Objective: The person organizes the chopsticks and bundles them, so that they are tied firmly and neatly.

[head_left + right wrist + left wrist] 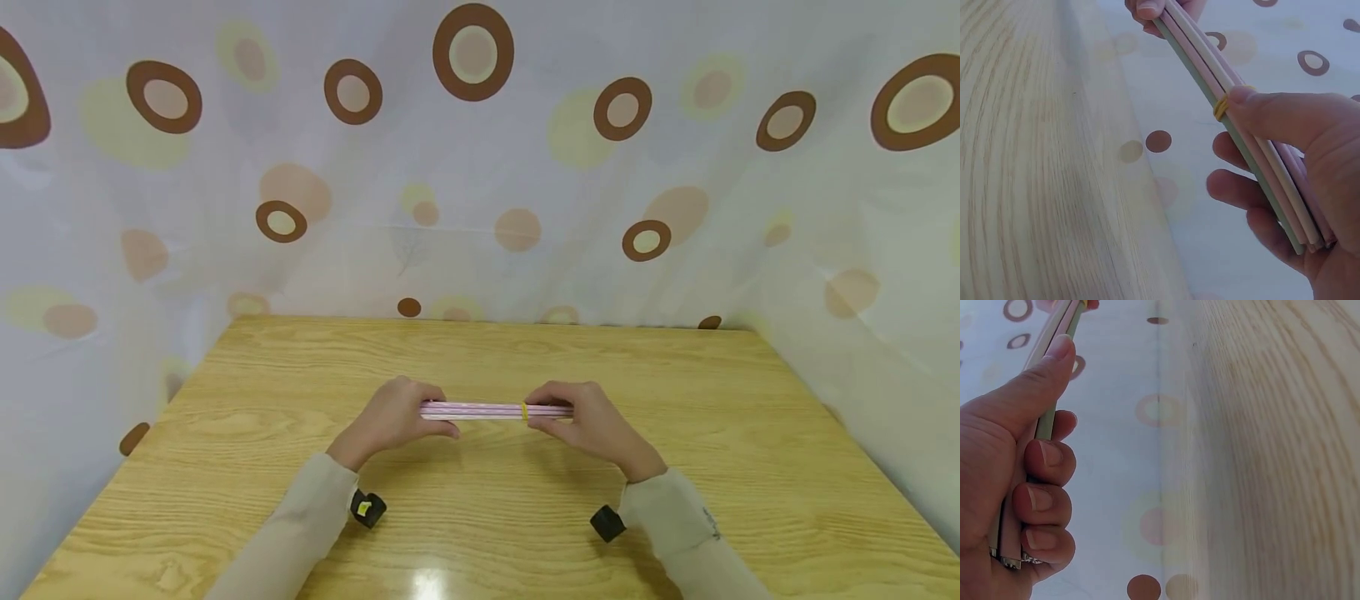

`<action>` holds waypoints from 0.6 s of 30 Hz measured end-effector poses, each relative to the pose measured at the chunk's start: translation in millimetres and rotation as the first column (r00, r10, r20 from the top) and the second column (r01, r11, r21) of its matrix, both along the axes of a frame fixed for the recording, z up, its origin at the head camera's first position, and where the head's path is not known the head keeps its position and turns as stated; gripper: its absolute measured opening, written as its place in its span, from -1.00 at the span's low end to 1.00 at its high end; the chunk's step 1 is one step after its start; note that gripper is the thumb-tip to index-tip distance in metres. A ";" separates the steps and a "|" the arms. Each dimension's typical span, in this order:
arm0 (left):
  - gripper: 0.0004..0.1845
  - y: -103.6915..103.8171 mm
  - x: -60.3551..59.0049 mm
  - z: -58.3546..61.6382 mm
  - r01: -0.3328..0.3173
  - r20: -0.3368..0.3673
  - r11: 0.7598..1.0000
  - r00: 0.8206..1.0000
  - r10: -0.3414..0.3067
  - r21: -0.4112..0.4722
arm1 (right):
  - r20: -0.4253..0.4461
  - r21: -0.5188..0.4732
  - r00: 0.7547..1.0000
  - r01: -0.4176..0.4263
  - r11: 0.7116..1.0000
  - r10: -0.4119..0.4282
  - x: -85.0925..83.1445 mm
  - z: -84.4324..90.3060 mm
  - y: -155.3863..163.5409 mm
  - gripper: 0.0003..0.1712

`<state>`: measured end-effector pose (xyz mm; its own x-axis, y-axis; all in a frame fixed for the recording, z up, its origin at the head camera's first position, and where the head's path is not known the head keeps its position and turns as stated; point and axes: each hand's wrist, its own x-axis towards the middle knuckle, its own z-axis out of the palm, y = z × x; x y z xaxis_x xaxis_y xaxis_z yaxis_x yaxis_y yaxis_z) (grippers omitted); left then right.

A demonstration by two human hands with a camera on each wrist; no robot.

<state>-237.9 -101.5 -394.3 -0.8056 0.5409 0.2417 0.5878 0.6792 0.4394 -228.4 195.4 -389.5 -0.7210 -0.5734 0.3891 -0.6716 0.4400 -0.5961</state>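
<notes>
While both the left hand (390, 421) and right hand (592, 421) grip the straw bundle (487, 410), bare table (675, 375) surrounds them.

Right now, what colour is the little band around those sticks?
Yellow. The band around the pink sticks shows best in the right wrist view.

Pale wood-grain table (675, 467), smooth and lightly glossy, a glare spot shining at the bottom centre of the head view. Behind it hangs a thin, matt cloth curtain (525, 167) with soft creases and printed circles. At centre, the pink straws (480, 409) look like smooth matt plastic, ringed by a yellow rubber band (524, 410). Beige sleeves (300, 533) are soft cloth.
</notes>
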 end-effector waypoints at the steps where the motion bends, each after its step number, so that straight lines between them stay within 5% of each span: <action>1: -0.68 0.1 0.0 0.3 0.002 0.005 1.000 1.000 -0.002 0.007 | -0.020 0.008 1.000 0.005 1.000 -0.005 0.2 0.3 -0.5 -0.78; 10: -0.68 0.8 1.2 -1.9 0.025 0.038 0.998 0.999 -0.028 0.059 | -0.257 0.154 0.966 0.064 0.986 -0.022 3.1 0.5 -9.3 -0.69; 18: -0.70 7.0 2.7 -1.8 0.029 0.048 0.997 0.998 -0.033 0.070 | -0.202 0.224 0.979 0.079 0.971 -0.033 6.4 1.4 -17.3 -0.76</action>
